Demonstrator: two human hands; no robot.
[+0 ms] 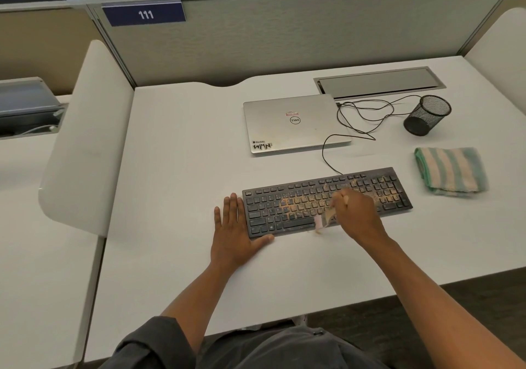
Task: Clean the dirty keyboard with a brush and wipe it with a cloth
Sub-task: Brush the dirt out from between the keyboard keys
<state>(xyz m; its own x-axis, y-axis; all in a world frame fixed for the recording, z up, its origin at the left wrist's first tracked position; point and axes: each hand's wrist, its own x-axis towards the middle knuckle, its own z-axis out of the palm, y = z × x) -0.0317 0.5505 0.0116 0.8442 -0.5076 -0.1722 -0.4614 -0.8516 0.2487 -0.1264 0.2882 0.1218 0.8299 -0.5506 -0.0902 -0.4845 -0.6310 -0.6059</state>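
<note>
The person is standing at the near edge of the tabletop (pixel 182 169), arms reaching forward over it. The left hand (pixel 233 235) is lying flat with fingers straight, pressing against the left end of the keyboard (pixel 327 200), thumb hooking along its near corner, probably bracing it so it is not sliding under the strokes. The right hand (pixel 355 215) is curling its grip round the handle of a brush (pixel 323 220), whose pale bristles are touching the keys at the keyboard's near edge around the middle; the brush is blurring, so its exact shape is hard to tell. Tan crumbs are covering the middle and right keys, so the brushing looks far from finished. The keyboard is sitting toward the right half of the tabletop, near its front. The striped cloth (pixel 449 172) is lying folded just beyond the keyboard's right end, untouched, seemingly waiting for the wiping step. Farther back, a closed laptop (pixel 293 124) is resting behind the keyboard, and the keyboard's cable (pixel 367 112) is looping toward a mesh pen cup (pixel 427 115) near the far right corner. Nothing is blocking the brush, though swept crumbs could be landing on the bare surface in front.
</note>
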